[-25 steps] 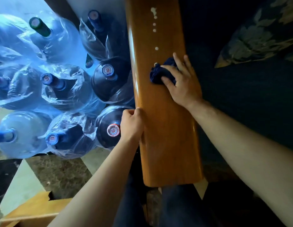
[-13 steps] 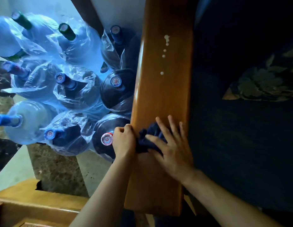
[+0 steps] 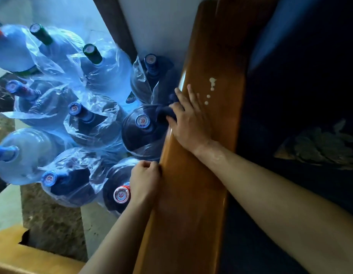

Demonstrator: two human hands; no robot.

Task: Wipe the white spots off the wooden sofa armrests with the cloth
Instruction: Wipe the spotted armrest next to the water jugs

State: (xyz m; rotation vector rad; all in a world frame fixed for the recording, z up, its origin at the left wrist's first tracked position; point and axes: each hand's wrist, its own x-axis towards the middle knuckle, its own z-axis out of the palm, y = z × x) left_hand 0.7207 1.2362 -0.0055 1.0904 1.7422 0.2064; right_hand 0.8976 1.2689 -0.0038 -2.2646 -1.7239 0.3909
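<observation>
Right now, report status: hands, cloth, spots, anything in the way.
Right hand presses dark blue cloth at armrest left edge. Left hand grips that edge nearer. White spots unwiped, beside right fingers. Nothing between.

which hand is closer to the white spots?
Right. The right hand lies just left of the white spots; the left hand grips the armrest edge farther down.

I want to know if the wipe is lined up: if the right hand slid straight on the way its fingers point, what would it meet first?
Probably bare wood: the right hand points up the armrest, and the white spots sit just right of that line, so the cloth may miss them.
</observation>
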